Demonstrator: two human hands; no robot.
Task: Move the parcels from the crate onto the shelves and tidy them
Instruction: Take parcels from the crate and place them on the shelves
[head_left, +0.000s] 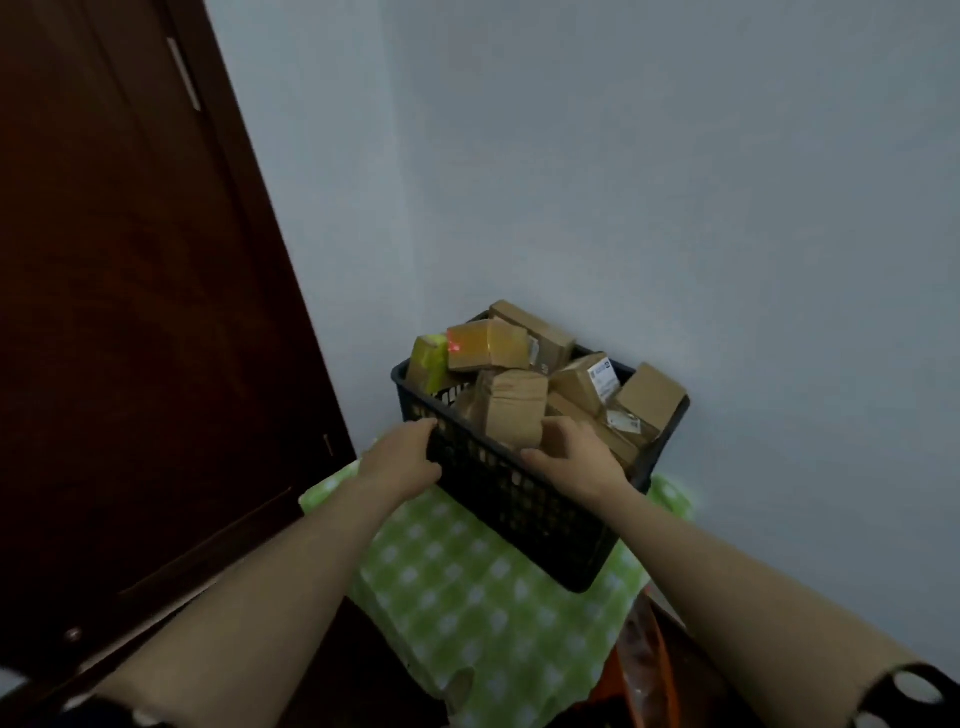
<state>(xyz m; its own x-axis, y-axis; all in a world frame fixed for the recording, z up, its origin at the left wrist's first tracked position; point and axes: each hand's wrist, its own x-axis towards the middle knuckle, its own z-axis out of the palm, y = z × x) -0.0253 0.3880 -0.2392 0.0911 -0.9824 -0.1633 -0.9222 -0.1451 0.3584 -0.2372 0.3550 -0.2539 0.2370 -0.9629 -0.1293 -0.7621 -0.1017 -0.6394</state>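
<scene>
Two hands, left hand (402, 457) & right hand (576, 457), gripping a heaped crate (519, 512).
Risk: parcels (514, 405) are piled loose above the rim, some leaning. If the crate tips or jerks on lifting, I'd expect top ones to slide out, esp. the box overhanging the far-right edge. Crate sits on the green-cloth bench (467, 597) in the wall corner. Left fingers curl over the near rim at its left end. Right fingers curl over the same rim, touching a brown parcel.

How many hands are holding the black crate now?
2. The left hand grips the near rim of the crate at its left corner; the right hand grips the same rim further right, beside a brown parcel.
</scene>
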